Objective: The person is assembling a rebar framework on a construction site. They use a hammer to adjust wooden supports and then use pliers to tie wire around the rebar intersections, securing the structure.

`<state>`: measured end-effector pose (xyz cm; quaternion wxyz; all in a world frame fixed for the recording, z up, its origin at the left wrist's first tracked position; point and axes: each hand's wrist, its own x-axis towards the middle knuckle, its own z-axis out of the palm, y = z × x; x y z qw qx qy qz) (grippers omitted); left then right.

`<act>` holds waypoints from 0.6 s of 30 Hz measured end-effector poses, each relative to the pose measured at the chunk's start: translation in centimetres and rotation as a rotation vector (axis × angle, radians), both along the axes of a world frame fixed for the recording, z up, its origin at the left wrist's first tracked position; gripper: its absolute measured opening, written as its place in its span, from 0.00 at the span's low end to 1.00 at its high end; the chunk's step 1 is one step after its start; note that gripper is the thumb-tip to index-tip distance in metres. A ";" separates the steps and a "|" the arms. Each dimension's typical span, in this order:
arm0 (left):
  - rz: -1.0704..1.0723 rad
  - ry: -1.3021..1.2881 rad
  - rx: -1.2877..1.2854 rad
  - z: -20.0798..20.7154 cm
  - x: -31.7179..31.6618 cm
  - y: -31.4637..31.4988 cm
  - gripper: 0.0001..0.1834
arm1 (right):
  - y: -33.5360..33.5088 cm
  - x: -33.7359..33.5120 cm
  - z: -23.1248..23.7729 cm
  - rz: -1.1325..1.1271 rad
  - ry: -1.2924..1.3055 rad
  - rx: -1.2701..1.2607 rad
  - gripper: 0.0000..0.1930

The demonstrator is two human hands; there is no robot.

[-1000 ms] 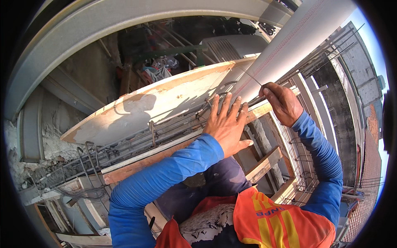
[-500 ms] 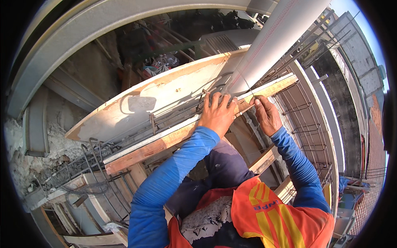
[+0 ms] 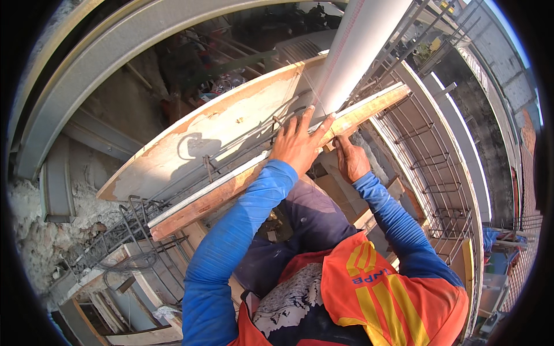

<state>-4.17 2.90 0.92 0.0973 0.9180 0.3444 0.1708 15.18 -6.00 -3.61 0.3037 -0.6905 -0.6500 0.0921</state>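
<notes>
My left hand (image 3: pixel 297 143) rests with fingers spread on the long timber (image 3: pixel 245 184), its fingertips reaching over the far edge beside the grey pipe (image 3: pixel 340 72). A thin wire (image 3: pixel 312 86) runs down in front of the pipe to the timber. Just right of the left hand, my right hand (image 3: pixel 352 160) is closed at the timber's near edge, thumb and finger pinched on what looks like the wire; its end is mostly hidden by the fingers. Beyond the timber stands a plywood panel (image 3: pixel 222 127), with steel bars (image 3: pixel 209 168) in the gap between.
A rebar cage (image 3: pixel 430 155) lies in the formwork at right. Bent bars and coiled wire (image 3: pixel 130 259) stick out at lower left, near rough concrete (image 3: pixel 29 202). A large steel beam (image 3: pixel 109 63) curves across the far left. Open framing lies beneath my arms.
My right hand has moved down and left, from above the timber to its near edge. My left hand stays on the timber, fingers more spread. The view has shifted slightly.
</notes>
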 end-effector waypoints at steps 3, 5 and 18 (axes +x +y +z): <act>-0.053 0.016 -0.091 0.2 -0.1 0.6 0.43 | -0.1 -0.2 -0.1 0.013 0.019 0.024 0.07; -0.066 0.017 -0.137 0.2 -0.3 0.8 0.42 | -0.2 -0.5 0.0 0.017 0.025 0.039 0.07; -0.105 0.001 -0.145 0.2 -0.5 0.8 0.37 | -0.5 -1.0 0.6 0.033 -0.097 -0.004 0.08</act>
